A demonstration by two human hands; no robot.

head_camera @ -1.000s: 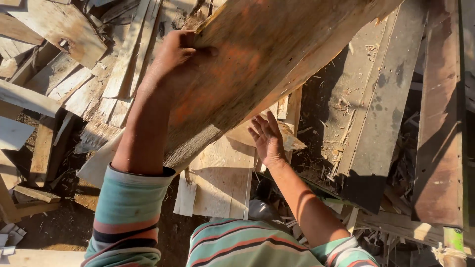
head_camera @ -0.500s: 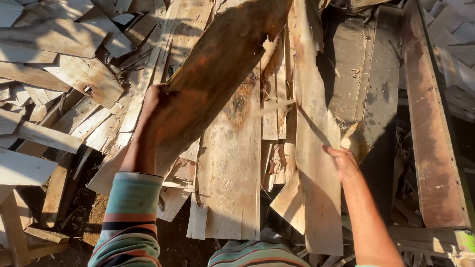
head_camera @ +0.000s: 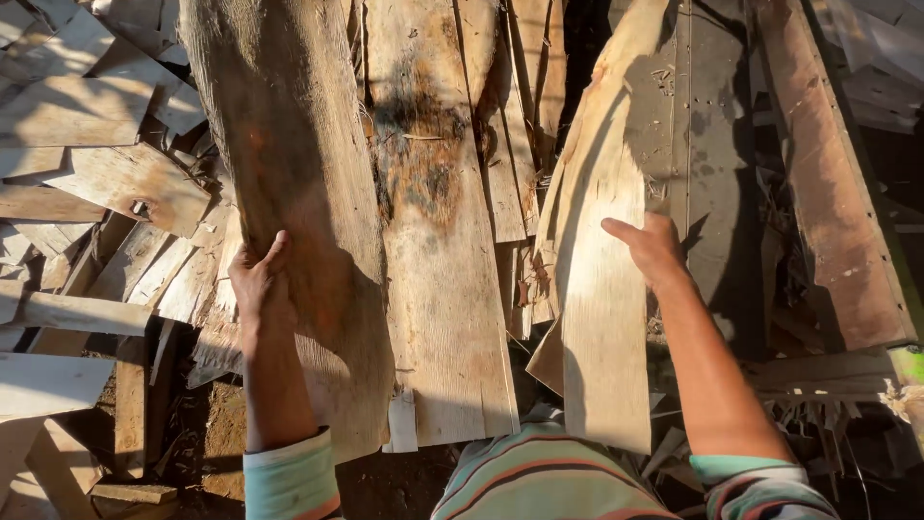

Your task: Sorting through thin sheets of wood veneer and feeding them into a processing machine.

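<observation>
Planks fill the frame, and two of them are in hand. The left hand point(head_camera: 258, 281), at lower left of centre, is closed on the left edge of a wide dark plank point(head_camera: 298, 212) that runs from the top of the frame down to the bottom; thumb on top, fingers wrapped under the edge. The right hand point(head_camera: 653, 246), right of centre, lies on a pale curved board point(head_camera: 602, 318), fingers bent over its right edge; whether it grips or only rests I cannot tell.

The dark plank looks thick, stiff and heavy, with a rough weathered face that should not slip but may splinter; a grip on both long edges near the middle would balance it best. The pale board looks thin and light, bowed, likely to flex or crack, so it is better held low by its edges.

Half a second ago the dark plank slanted toward the upper right; now it lies nearly straight up the frame. The right hand then hovered open lower right, clear of the wood; now it is on the pale board.
</observation>
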